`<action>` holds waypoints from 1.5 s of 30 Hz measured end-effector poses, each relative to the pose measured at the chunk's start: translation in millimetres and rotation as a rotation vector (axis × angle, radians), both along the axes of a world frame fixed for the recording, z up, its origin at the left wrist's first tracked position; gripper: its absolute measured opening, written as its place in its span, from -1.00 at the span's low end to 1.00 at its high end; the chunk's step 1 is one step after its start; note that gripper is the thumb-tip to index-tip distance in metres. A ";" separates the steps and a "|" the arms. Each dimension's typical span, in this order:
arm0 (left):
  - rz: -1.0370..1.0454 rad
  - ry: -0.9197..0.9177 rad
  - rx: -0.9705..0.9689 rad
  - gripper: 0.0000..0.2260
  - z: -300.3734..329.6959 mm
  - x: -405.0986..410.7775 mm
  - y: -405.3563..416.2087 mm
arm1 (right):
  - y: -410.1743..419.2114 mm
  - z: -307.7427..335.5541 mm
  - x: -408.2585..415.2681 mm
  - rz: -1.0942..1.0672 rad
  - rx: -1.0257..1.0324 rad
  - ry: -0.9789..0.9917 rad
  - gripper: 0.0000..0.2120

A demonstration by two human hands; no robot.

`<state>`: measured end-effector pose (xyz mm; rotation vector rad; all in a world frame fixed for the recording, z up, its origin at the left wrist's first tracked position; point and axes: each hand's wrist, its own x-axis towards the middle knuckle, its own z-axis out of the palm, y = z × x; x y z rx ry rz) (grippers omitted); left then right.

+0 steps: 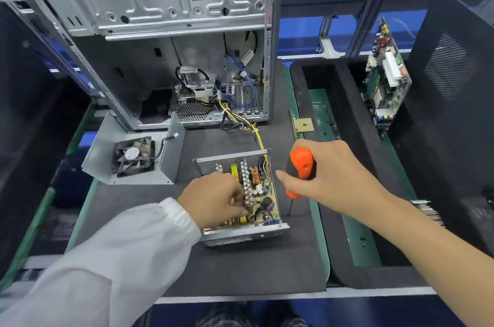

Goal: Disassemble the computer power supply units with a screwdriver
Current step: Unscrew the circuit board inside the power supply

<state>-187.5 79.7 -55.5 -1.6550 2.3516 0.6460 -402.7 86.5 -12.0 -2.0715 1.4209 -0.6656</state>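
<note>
Head view: The open power supply unit (240,193) lay on the dark mat of the desk (240,267), in front of the bare computer case (165,40); its yellow and black wire bundle (248,126) ran back into that case. My left hand (213,199) reached into the unit, fingers curled onto parts of the circuit board (264,193); what they pinched could not be determined. My right hand (328,174) gripped the orange-handled screwdriver (300,166), shaft pointing down just right of the unit. The removed cover with its fan (135,156) sat to the left. A motherboard (386,80) stood in the black foam tray (347,273) on the right.
</note>
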 end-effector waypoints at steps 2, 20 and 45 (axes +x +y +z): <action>0.030 0.123 0.076 -0.79 2.3 1.4 -0.7 | 0.6 1.6 0.9 -0.002 -0.015 -0.007 -0.66; 0.299 0.661 -0.033 -0.76 -29.1 -18.7 -19.6 | -0.2 1.1 3.2 -0.050 -0.046 -0.085 -0.72; 0.137 1.072 0.151 -0.63 -30.1 -33.5 -5.7 | -14.8 27.1 6.7 0.206 0.042 0.202 -0.69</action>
